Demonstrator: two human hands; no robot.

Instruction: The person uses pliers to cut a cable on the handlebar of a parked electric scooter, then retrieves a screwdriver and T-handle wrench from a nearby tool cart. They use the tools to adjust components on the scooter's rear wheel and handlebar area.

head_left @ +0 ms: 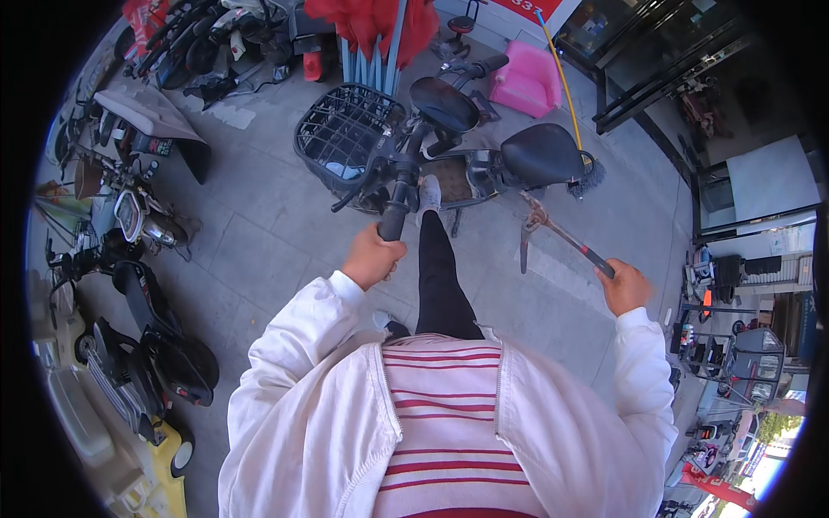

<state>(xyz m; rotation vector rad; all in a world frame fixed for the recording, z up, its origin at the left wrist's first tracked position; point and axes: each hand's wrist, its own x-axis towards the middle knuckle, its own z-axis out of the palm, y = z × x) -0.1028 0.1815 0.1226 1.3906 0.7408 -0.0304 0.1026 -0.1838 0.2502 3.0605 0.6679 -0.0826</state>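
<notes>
Presently, L hand [370,259] on handlebar grip [395,218], R hand [628,287] on long tool [572,239]

The L fingers are closed around the near end of the black grip; most of the grip extends fwd, out of the fist. The R fingers are clenched on the dark handle end of the tool, approx. at its red band; the worn metal head points away, fwd and to the L, w/ a thin dark prong hanging from it. This head is near the black saddle [546,155] of the bike; if they touch, I cannot tell. The wire basket [345,129] is at the bike's front, on the L side. One light shoe [429,192] is beside the bike's footboard. Behind the bike there is a pink armchair [528,79], w/ a mop [587,179] near the saddle
</notes>
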